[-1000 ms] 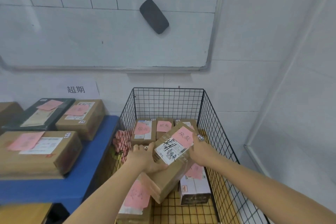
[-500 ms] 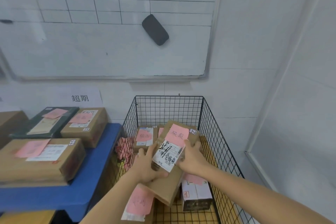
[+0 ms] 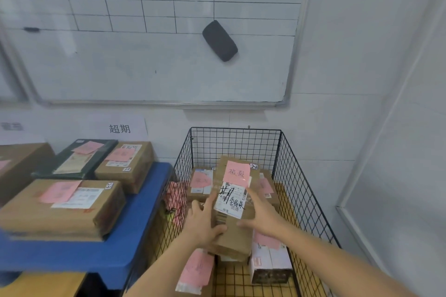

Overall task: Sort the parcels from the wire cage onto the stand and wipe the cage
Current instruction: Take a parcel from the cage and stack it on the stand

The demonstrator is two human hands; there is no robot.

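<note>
Parcel gripped between left hand and right hand, fingers spread round its edges; it could slip or snag the wire cage rim.

A cardboard parcel is held tilted above the wire cage by both hands. The left hand is wrapped round its left edge, and the right hand is laid along its right edge with the thumb across the front. A pink note and a white label with black writing are fixed to its face. Further parcels with pink notes are seen lying in the cage, a white box among them. To the left, three parcels are set on a blue stand. A whiteboard carrying a dark eraser is mounted behind.
</note>
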